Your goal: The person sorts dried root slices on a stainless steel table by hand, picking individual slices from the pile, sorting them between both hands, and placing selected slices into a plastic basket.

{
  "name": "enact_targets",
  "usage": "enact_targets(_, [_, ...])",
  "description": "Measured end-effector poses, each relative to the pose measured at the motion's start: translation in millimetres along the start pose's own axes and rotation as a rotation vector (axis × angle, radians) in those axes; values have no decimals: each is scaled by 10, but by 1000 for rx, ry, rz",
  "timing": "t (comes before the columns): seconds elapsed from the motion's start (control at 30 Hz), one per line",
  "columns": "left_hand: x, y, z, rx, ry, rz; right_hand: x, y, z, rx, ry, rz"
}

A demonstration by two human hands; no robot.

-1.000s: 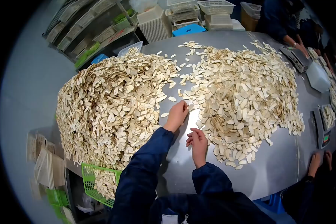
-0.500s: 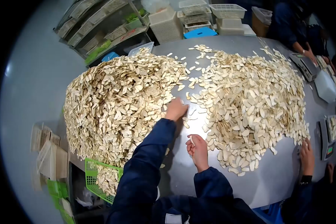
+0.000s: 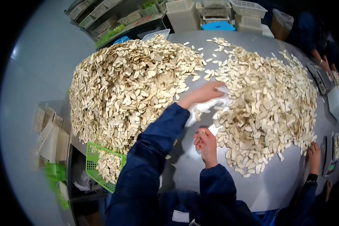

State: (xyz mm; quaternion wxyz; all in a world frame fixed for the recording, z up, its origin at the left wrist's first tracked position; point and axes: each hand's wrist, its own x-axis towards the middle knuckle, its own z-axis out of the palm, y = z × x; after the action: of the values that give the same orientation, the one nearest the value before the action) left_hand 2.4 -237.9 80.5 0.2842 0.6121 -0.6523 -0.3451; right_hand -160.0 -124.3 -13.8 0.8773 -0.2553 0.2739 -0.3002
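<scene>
Two heaps of flat, oval, cream-coloured dried slices lie on the metal table: a taller left heap [image 3: 113,90] and a broader right heap [image 3: 267,101]. My left hand [image 3: 205,93] stretches across the gap between them, fingers extended at the right heap's near-left edge and somewhat blurred. A few loose slices [image 3: 201,113] lie below it on the bare metal. My right hand [image 3: 206,146] is closed just above the table, left of the right heap, with what looks like a pale slice pinched at its fingertips, mostly hidden.
A green basket [image 3: 89,162] with slices stands at the left heap's near edge. Stacked white crates [image 3: 182,17] and a blue lid [image 3: 218,26] are behind the table. At right are scales [image 3: 329,165] and another person's hand [image 3: 313,156] touching the right heap.
My left hand has moved from beside the left heap, right and away from me, to the right heap's edge. My right hand stays closed nearby. The camera view has shifted slightly.
</scene>
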Motion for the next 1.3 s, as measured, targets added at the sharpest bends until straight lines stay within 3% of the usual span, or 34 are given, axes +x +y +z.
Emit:
enact_targets(0.07, [-368,-470,-389,520,165,-147,-6,-24,17,-14,6,-13])
enact_targets(0.1, [-536,-648,-567,689,119,-419,7,-29,5,-16,2,-21])
enact_targets(0.13, [-716,-515,-674,796,7,-661,22,-27,-15,-6,5,-37])
enact_targets(0.17, [-926,-698,-651,876,107,-732,16,-48,-16,24,6,-54])
enact_targets(0.2, [-1089,-702,-646,893,-5,-777,31,-48,-45,22,11,-63])
enact_targets(0.3, [-1446,-684,-439,741,43,-538,55,-58,-84,30,21,-78])
enact_targets(0.37, [-1596,-709,-366,545,50,-243,59,-55,-115,27,16,-96])
enact_targets(0.43, [-1700,-529,-372,257,64,-258,35,-77,-112,13,32,-101])
enact_targets(0.5, [-1839,-465,-372,321,226,-212,41,-84,-129,-2,49,-120])
enact_targets(0.63, [-2071,-340,-225,363,285,-314,69,-47,-125,-39,113,-171])
enact_targets(0.73, [-2203,-388,186,515,299,-159,61,-48,-116,-61,101,-165])
enact_targets(0.87, [-2413,-168,477,280,338,-227,30,-82,-90,-92,51,-93])
enact_targets(1.13, [-2776,-303,436,533,449,-561,13,-47,-25,-264,-20,71])
enact_targets(1.3, [-2647,-265,527,404,555,-420,-14,-71,-68,-333,-151,304])
